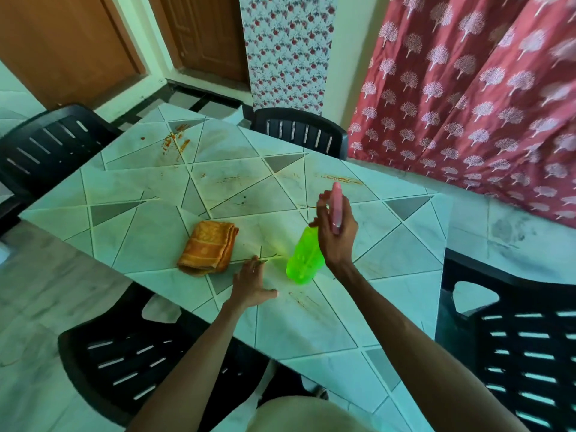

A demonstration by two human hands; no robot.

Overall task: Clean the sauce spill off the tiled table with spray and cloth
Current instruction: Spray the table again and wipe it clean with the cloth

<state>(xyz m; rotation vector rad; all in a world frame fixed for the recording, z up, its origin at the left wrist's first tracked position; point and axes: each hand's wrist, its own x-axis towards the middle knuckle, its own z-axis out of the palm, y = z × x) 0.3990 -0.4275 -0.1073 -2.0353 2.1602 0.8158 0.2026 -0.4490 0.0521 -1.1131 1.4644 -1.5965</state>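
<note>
Hands: right hand (336,241) grasping one spray bottle (305,258), left hand (251,288) released, flat on table (311,325); one cloth (208,247), four chairs (46,151)

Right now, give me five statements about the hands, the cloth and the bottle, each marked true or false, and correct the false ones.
1. The right hand grips the spray bottle. True.
2. The orange cloth is spread flat. False: it lies folded.
3. The left hand holds the cloth. False: it lies open on the table, apart from the cloth.
4. The table's far corner bears sauce smears. True.
5. The bottle's body is blue. False: it is green.
</note>
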